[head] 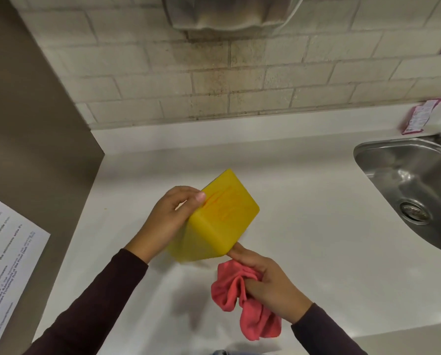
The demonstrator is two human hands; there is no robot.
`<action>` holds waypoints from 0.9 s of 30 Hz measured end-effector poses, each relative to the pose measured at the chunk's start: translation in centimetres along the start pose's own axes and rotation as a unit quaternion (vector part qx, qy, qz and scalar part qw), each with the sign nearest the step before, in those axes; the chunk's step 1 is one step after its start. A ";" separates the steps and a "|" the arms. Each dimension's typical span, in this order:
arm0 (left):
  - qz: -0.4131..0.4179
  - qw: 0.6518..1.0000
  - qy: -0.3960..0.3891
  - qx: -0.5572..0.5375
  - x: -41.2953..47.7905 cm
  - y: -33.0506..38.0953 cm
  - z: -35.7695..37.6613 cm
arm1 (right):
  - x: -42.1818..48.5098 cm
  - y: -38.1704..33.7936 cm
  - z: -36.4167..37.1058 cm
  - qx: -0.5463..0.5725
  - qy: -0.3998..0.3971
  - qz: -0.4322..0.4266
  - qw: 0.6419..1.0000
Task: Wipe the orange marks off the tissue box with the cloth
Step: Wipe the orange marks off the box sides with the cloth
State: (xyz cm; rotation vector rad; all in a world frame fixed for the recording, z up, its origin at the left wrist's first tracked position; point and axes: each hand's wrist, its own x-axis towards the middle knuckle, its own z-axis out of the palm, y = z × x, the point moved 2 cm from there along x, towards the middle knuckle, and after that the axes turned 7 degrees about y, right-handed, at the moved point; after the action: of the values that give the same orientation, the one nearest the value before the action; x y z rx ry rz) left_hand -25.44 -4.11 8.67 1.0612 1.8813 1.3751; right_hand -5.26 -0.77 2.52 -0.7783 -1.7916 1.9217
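Observation:
A yellow cube-shaped tissue box (215, 226) is held tilted above the white counter (304, 201). Faint orange marks (224, 204) run across its upward face. My left hand (170, 221) grips the box from its left side, thumb on the marked face. My right hand (268, 280) is just below the box's lower right corner, clutching a bunched pink cloth (242, 301); its index finger reaches up and touches the box's bottom edge. The cloth hangs below the hand and is apart from the marked face.
A steel sink (416, 185) with a drain is set into the counter at the right, a tap base behind it. A pink packet (418, 116) leans on the tiled wall. A brown panel (34, 149) with a printed sheet stands on the left. A dispenser hangs overhead.

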 end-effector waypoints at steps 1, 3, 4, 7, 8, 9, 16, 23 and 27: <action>0.006 1.000 0.018 -0.010 -0.2 -0.4 -0.1 | 0.1 0.0 0.2 -0.008 -0.002 -0.008 1.000; 0.019 0.998 0.047 -0.036 -0.6 -1.4 -0.4 | 0.2 -0.1 0.4 -0.023 -0.006 -0.015 1.000; 0.027 0.997 0.057 -0.048 -0.8 -1.9 -0.6 | 0.2 -0.1 0.4 -0.027 -0.007 -0.014 1.000; 0.038 0.992 0.076 -0.092 -0.8 -2.8 -1.6 | -0.1 -0.5 -0.2 -0.027 -0.002 -0.011 1.000; 0.042 0.991 0.071 -0.101 -0.6 -2.9 -1.7 | -0.3 -0.9 -0.8 -0.026 0.015 -0.015 0.999; 0.049 0.991 0.065 -0.107 -0.5 -2.9 -1.9 | -0.5 -1.6 -1.4 -0.017 0.040 -0.026 0.999; 0.046 0.991 0.021 -0.121 0.0 -2.7 -2.8 | 1.4 -8.1 -3.3 -0.100 0.241 -0.267 0.928; 0.035 0.992 -0.010 -0.121 0.4 -2.9 -3.4 | 5.7 -7.7 1.2 -0.277 0.184 -0.287 0.898; 0.028 0.992 -0.016 -0.123 1.1 -2.9 -4.0 | 6.9 -7.4 1.7 -0.282 0.228 -0.286 0.887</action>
State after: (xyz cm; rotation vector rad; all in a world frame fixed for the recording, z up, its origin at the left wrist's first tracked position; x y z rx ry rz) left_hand -30.05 -5.63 7.16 1.0111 1.6204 1.5659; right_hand -12.21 2.98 9.06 -0.6858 -1.9777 0.7646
